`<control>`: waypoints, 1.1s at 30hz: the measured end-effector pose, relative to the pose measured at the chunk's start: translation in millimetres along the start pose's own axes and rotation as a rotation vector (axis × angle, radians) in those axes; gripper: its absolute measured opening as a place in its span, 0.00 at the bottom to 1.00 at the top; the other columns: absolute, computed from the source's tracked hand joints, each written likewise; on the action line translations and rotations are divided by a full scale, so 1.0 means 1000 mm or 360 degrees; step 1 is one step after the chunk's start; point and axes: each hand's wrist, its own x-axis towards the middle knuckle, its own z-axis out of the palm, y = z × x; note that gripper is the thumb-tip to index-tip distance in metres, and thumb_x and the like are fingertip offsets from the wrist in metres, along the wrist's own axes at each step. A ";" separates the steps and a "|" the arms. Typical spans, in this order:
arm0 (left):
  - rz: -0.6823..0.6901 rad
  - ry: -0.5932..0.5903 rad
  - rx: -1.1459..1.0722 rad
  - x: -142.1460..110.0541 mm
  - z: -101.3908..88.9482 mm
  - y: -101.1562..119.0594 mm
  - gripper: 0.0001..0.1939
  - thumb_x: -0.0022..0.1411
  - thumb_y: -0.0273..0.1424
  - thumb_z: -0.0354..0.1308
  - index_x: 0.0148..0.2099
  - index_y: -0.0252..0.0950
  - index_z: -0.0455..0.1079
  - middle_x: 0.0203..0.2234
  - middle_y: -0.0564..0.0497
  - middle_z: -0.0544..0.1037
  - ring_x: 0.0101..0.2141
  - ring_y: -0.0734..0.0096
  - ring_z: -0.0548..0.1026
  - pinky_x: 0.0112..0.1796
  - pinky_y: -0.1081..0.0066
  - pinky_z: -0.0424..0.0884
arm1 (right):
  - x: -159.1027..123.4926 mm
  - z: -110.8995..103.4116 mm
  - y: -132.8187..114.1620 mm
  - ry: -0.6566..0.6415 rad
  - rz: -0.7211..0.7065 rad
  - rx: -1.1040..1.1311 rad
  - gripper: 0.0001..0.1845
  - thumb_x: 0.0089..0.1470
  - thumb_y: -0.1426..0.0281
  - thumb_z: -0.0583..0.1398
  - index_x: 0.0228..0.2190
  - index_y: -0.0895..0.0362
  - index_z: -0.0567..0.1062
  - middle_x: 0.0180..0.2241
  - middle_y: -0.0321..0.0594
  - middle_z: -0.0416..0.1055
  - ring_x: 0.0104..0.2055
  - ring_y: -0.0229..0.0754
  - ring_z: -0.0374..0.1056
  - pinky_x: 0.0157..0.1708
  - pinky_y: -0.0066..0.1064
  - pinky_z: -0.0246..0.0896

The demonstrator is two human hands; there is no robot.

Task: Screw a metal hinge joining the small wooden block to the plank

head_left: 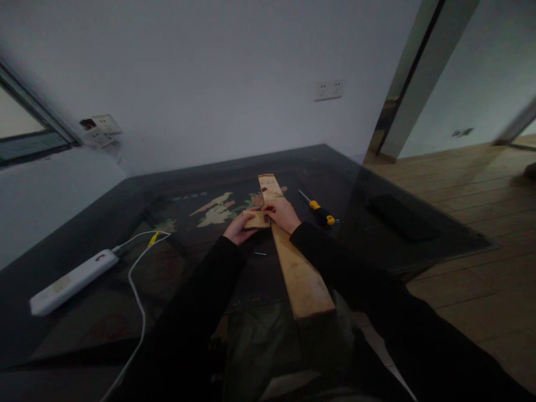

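Observation:
My left hand (238, 229) is closed around a short wooden block (256, 220), thumb on its top face. The block's right end meets a long wooden board (299, 273), which slants across the tabletop. My right hand (283, 215) rests over the board with fingers pinched at the joint. A small, dark metallic piece (267, 218) shows at those fingertips; its kind is too small to make out. A thin screw or nail (260, 254) lies on the table left of the board. To the right of my right hand lies a yellow-and-black screwdriver (322, 213), its shaft pointing away from me.
The dark tabletop (234, 279) carries a bird-and-flower picture. At left lies a white power strip (73, 282) with its white cable (140, 301) curving toward me. A flat black object (400, 218) lies near the right edge. A wall (218, 89) borders the table's far side.

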 end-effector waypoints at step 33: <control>-0.0037 0.0083 -0.0161 0.004 0.001 -0.003 0.22 0.59 0.16 0.51 0.56 0.29 0.67 0.37 0.43 0.79 0.32 0.69 0.78 0.36 0.71 0.77 | -0.070 -0.083 0.065 0.0105 0.0431 -0.0896 0.26 0.57 0.59 0.58 0.54 0.57 0.70 0.49 0.54 0.68 0.50 0.56 0.63 0.46 0.42 0.61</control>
